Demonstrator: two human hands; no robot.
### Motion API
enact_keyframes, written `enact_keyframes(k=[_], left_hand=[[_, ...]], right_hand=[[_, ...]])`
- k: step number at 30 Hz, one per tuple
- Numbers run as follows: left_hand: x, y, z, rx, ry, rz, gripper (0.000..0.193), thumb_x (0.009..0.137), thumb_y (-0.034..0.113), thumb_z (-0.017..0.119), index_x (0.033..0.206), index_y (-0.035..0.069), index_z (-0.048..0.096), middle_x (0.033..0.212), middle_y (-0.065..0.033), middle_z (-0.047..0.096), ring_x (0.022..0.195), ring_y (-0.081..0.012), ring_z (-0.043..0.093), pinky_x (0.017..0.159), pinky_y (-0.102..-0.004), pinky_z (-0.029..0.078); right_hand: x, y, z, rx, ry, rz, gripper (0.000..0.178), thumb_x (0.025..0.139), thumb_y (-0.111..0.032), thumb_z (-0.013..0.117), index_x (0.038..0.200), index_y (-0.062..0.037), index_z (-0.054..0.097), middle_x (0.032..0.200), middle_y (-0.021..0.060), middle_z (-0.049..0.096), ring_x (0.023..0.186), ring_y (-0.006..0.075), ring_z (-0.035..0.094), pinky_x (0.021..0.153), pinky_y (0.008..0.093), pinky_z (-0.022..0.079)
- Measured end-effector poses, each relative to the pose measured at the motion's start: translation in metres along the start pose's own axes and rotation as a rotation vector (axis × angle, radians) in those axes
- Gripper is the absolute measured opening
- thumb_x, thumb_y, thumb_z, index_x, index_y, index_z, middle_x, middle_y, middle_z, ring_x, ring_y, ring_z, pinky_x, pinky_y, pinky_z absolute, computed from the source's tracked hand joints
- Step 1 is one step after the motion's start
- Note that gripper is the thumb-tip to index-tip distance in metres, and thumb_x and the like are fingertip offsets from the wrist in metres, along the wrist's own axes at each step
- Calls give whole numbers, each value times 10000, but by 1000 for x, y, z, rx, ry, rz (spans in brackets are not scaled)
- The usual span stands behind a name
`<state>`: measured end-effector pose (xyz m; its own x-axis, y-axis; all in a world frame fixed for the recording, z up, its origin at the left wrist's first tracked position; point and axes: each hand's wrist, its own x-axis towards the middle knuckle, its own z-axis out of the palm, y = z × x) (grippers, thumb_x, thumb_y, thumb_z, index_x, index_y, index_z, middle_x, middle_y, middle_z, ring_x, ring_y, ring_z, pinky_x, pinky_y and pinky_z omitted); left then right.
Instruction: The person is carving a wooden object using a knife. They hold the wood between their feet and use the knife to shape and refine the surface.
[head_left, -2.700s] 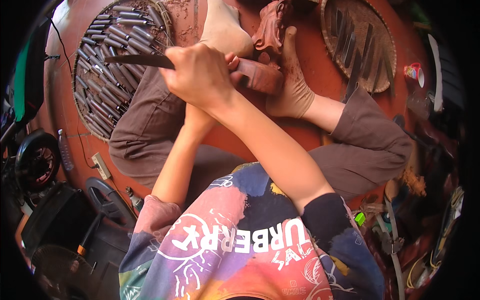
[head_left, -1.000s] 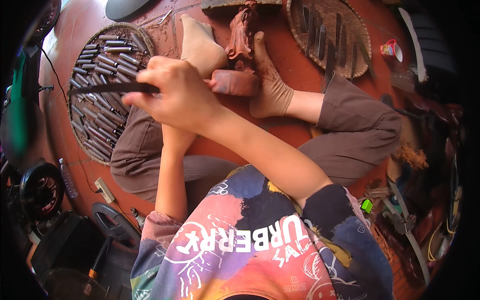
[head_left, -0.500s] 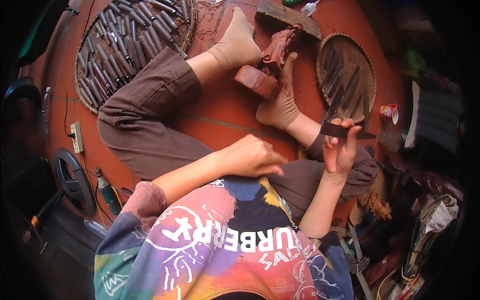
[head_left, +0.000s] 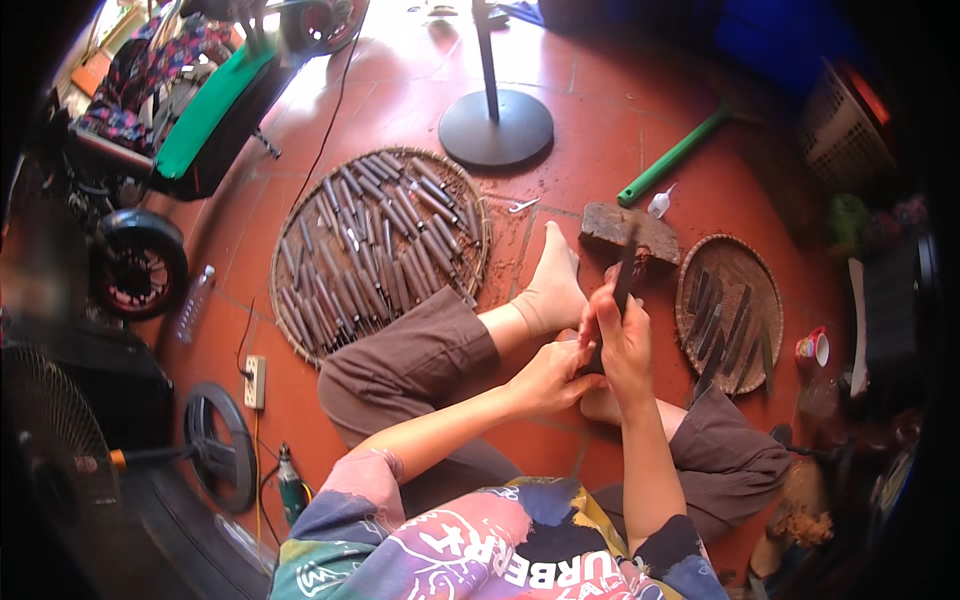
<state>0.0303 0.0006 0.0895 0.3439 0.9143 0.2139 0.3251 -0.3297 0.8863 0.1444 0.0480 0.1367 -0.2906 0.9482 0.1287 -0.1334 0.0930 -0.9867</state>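
My right hand [head_left: 622, 345] is raised in front of my legs, its fingers closed round a dark flat file [head_left: 627, 268] that points up and away. Close beside it, my left hand [head_left: 552, 378] is closed. The two hands nearly meet, and what the left fingers grip is hidden. Behind them, a small part of a reddish-brown carved wood piece [head_left: 567, 336] shows between my feet. A thick wooden block [head_left: 622, 232] lies just beyond. To the right, a round woven tray [head_left: 768, 300] holds several dark flat tools.
A larger woven tray [head_left: 283, 270] of handled tools is left of my foot. Beyond are a black round stand base [head_left: 495, 130], a green-handled tool [head_left: 665, 165] and a small white bottle [head_left: 661, 200]. A cup [head_left: 813, 348] lies right; a power strip [head_left: 255, 382] and green power tool [head_left: 290, 488] lie left.
The view has tilted up, showing more floor ahead. My right hand has brought the file from the right in toward the middle and turned it upright. My left hand has moved forward beside it.
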Motion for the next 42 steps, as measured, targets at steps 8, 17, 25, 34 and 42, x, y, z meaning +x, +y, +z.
enact_keyframes(k=[8, 17, 25, 34, 42], left_hand=[[25, -25, -13, 95, -40, -74, 243, 816, 134, 640, 968, -34, 551, 830, -199, 619, 787, -334, 624, 706, -391, 488], [32, -56, -10, 10, 5, -154, 361, 848, 233, 645, 675, -57, 516, 639, -212, 573, 575, -353, 561, 559, -415, 430], [22, -74, -10, -32, 116, -42, 196, 813, 158, 650, 880, -24, 622, 786, -209, 625, 741, -349, 621, 661, -405, 476], [19, -86, -7, -136, 53, -113, 205, 815, 193, 662, 854, -8, 659, 711, -172, 645, 696, -295, 640, 621, -382, 473], [21, -88, -8, -80, 70, -167, 228, 804, 210, 677, 773, -13, 641, 669, -200, 614, 648, -348, 626, 582, -415, 464]], right_hand=[[49, 38, -5, -8, -69, 200, 414, 971, -372, 471, 707, -56, 513, 545, -41, 447, 446, 23, 400, 391, 199, 301], [70, 50, -5, 62, -205, 203, 334, 989, -311, 442, 781, -60, 514, 557, -33, 425, 433, 28, 395, 374, 176, 284], [78, 91, 10, -59, -164, 131, 310, 984, -273, 460, 756, -66, 490, 532, -62, 393, 411, 15, 329, 368, 187, 233], [80, 95, 10, -54, -209, 246, 304, 984, -273, 458, 755, -77, 495, 523, -65, 369, 391, 18, 299, 360, 194, 205], [77, 95, 12, -48, -183, 268, 293, 983, -262, 460, 753, -82, 494, 516, -64, 375, 392, 16, 294, 359, 199, 198]])
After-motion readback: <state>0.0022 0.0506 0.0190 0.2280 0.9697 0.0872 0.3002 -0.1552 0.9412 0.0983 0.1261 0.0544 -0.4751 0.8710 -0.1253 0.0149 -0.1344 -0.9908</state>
